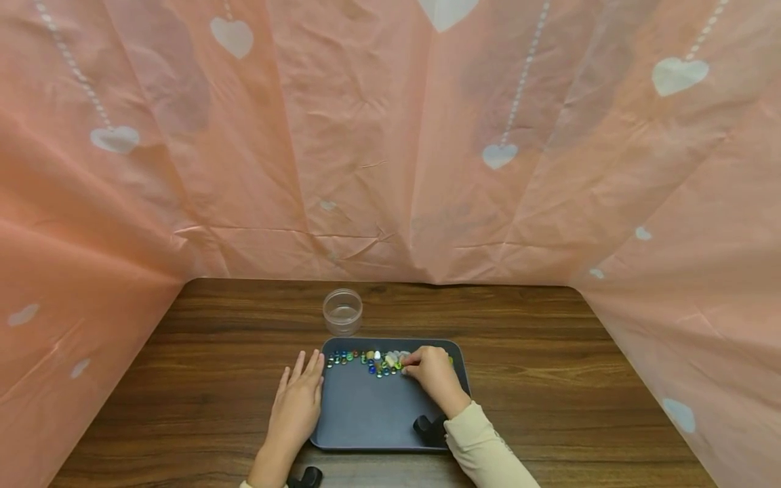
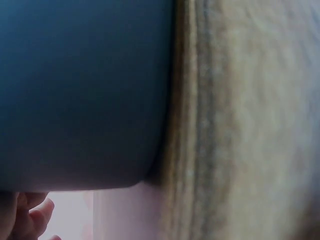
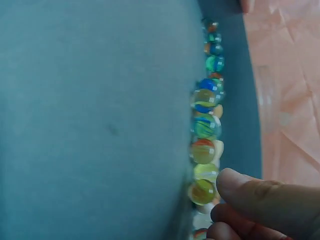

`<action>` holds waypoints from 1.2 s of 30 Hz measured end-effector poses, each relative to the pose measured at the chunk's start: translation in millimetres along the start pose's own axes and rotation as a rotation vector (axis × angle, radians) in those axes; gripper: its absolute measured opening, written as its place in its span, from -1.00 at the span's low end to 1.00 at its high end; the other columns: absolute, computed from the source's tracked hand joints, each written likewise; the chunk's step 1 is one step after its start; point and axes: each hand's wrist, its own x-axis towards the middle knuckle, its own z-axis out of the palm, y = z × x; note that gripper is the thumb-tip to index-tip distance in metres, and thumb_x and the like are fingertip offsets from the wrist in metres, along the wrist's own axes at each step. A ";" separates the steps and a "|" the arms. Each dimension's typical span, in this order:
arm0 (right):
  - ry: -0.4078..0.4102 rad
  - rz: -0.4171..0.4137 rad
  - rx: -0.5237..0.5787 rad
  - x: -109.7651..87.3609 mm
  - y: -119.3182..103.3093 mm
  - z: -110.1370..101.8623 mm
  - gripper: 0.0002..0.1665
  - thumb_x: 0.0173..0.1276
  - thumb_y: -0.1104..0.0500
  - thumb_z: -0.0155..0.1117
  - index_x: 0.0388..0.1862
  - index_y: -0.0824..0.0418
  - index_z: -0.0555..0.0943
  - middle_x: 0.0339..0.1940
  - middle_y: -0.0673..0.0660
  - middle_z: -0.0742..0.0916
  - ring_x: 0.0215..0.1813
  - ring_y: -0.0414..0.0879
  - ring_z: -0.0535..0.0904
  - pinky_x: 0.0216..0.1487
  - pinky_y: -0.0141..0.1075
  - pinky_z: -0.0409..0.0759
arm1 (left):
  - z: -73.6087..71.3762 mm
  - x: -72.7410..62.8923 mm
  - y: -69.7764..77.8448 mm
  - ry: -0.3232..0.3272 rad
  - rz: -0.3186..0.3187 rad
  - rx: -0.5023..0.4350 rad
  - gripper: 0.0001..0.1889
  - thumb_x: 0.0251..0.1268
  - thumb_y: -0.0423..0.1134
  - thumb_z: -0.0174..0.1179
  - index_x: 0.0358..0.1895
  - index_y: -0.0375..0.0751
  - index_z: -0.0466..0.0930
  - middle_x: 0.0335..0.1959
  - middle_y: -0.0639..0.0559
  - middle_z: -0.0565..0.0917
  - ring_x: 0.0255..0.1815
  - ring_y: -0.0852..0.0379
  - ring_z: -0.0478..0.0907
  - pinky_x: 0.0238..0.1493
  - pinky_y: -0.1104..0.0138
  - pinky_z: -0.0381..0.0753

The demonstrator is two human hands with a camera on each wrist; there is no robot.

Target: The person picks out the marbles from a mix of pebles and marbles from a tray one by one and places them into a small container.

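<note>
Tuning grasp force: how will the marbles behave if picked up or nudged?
The marbles look spherical, so they'd likely roll when nudged. Their glossy highlights suggest smooth, probably slippery surfaces to pinch. The raised tray wall may stop strays.

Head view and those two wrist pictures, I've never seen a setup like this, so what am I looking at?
There's no robot, just a person working bare-handed. The wide picture comes from a camera on the head; the two close-ups, from one on each wrist. On a wooden table stand a dark tray and, behind it, a clear round container. Glass marbles and pale stones lie along the tray's far side. The left hand lies outstretched at the tray's left edge, seemingly holding nothing. The right hand has its fingers by the stones and marbles; whether they pinch one, I can't tell.
</note>
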 end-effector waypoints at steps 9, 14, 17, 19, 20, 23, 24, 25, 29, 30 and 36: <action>-0.009 -0.001 -0.041 0.3 1.3 10.0 -0.87 0.03 0.38 0.54 -0.37 0.33 0.81 -0.36 0.16 0.82 -0.23 0.02 0.77 -0.24 -0.19 0.76 | 0.5 -0.1 -1.0 0.020 0.004 -0.003 -0.55 0.50 -0.28 0.05 0.39 -0.31 0.41 0.45 -0.15 0.40 0.55 -0.23 0.21 0.51 -0.22 0.16; 0.000 0.051 0.008 1.3 0.5 7.7 -0.89 0.05 0.36 0.53 -0.38 0.31 0.82 -0.35 0.16 0.83 -0.23 0.03 0.77 -0.25 -0.19 0.75 | 1.7 -0.7 -1.4 0.032 0.008 0.000 -0.55 0.49 -0.29 0.06 0.38 -0.32 0.42 0.44 -0.15 0.42 0.54 -0.23 0.24 0.49 -0.23 0.19; -0.002 0.173 0.211 5.4 0.1 4.0 -0.91 0.10 0.34 0.51 -0.37 0.31 0.81 -0.38 0.17 0.83 -0.32 -0.06 0.75 -0.31 -0.26 0.73 | 1.9 -0.7 -1.1 0.033 0.008 -0.004 -0.55 0.49 -0.29 0.05 0.38 -0.32 0.42 0.45 -0.15 0.42 0.53 -0.23 0.24 0.49 -0.23 0.20; -0.024 0.274 0.445 10.8 -0.3 1.5 -0.87 0.16 0.34 0.47 -0.29 0.37 0.80 -0.34 0.22 0.83 -0.35 -0.14 0.75 -0.31 -0.31 0.74 | 1.3 -0.6 -0.2 0.032 0.006 -0.004 -0.55 0.49 -0.29 0.05 0.38 -0.31 0.42 0.45 -0.15 0.42 0.54 -0.22 0.24 0.49 -0.23 0.19; -0.041 0.324 0.576 14.0 -0.3 0.5 -0.82 0.20 0.33 0.44 -0.23 0.41 0.78 -0.32 0.23 0.83 -0.36 -0.17 0.74 -0.30 -0.34 0.74 | 1.1 -0.4 0.1 0.035 0.005 -0.002 -0.55 0.49 -0.29 0.05 0.38 -0.31 0.42 0.45 -0.14 0.42 0.54 -0.22 0.24 0.49 -0.22 0.20; -0.102 0.468 0.942 24.6 -2.0 -0.9 -0.67 0.33 0.35 0.32 0.03 0.52 0.65 -0.22 0.23 0.82 -0.31 -0.24 0.74 -0.20 -0.42 0.75 | 0.2 -0.1 0.9 0.039 0.007 -0.002 -0.55 0.48 -0.30 0.06 0.37 -0.31 0.43 0.44 -0.14 0.43 0.53 -0.23 0.26 0.49 -0.22 0.20; -0.125 0.492 1.023 28.1 -2.8 -1.2 -0.62 0.37 0.35 0.28 0.11 0.54 0.60 -0.21 0.18 0.82 -0.28 -0.26 0.73 -0.17 -0.45 0.73 | 0.0 0.2 1.2 0.035 0.005 -0.002 -0.55 0.48 -0.29 0.06 0.38 -0.31 0.43 0.44 -0.14 0.43 0.53 -0.23 0.25 0.49 -0.22 0.20; -0.145 0.510 1.088 31.6 -3.7 -1.2 -0.58 0.40 0.35 0.25 0.18 0.54 0.55 -0.21 0.13 0.81 -0.26 -0.27 0.73 -0.15 -0.47 0.72 | -0.1 0.3 1.5 0.031 0.002 -0.005 -0.54 0.48 -0.29 0.06 0.38 -0.30 0.43 0.44 -0.14 0.43 0.53 -0.23 0.25 0.50 -0.21 0.20; -0.185 0.511 1.231 48.4 -10.6 0.6 -0.51 0.46 0.38 0.14 0.30 0.59 0.41 -0.24 -0.01 0.77 -0.17 -0.25 0.71 -0.09 -0.49 0.71 | 1.1 1.4 1.2 0.011 -0.010 -0.019 -0.54 0.49 -0.27 0.05 0.40 -0.29 0.41 0.46 -0.13 0.41 0.55 -0.21 0.22 0.52 -0.20 0.17; -0.184 0.504 1.237 53.7 -13.6 1.5 -0.52 0.46 0.39 0.14 0.29 0.59 0.42 -0.23 -0.01 0.77 -0.17 -0.24 0.71 -0.09 -0.49 0.71 | 1.4 1.6 0.9 0.008 -0.015 -0.020 -0.53 0.50 -0.27 0.05 0.40 -0.28 0.41 0.46 -0.12 0.40 0.55 -0.20 0.22 0.52 -0.19 0.17; -0.108 0.368 0.931 93.4 -43.6 7.4 -0.67 0.32 0.35 0.33 0.02 0.52 0.66 -0.19 0.26 0.82 -0.32 -0.16 0.76 -0.17 -0.34 0.77 | 1.7 1.3 -2.8 0.027 -0.018 -0.019 -0.55 0.50 -0.26 0.04 0.39 -0.28 0.42 0.45 -0.11 0.41 0.55 -0.19 0.22 0.53 -0.18 0.17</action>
